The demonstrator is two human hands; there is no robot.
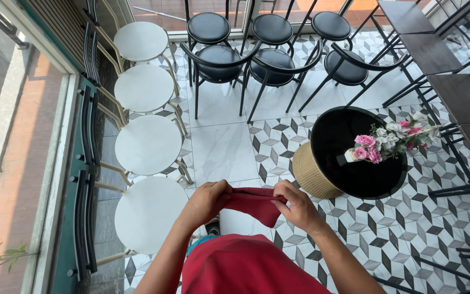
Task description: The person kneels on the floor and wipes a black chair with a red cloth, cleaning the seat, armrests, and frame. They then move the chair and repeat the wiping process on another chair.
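Note:
Both my hands hold a dark red cloth (254,202) stretched between them in front of my body. My left hand (205,202) pinches its left end, and my right hand (297,207) grips its right end, with a fold of the cloth hanging below. I am standing on a patterned tile floor and wear a red garment (246,269) at the bottom of the view.
A round black table (335,139) with a woven base (311,174) carries a vase of pink and white flowers (390,141) on my right. Several white round stools (148,144) line the window wall on the left. Black chairs (270,60) stand ahead, dark tables (458,95) at far right.

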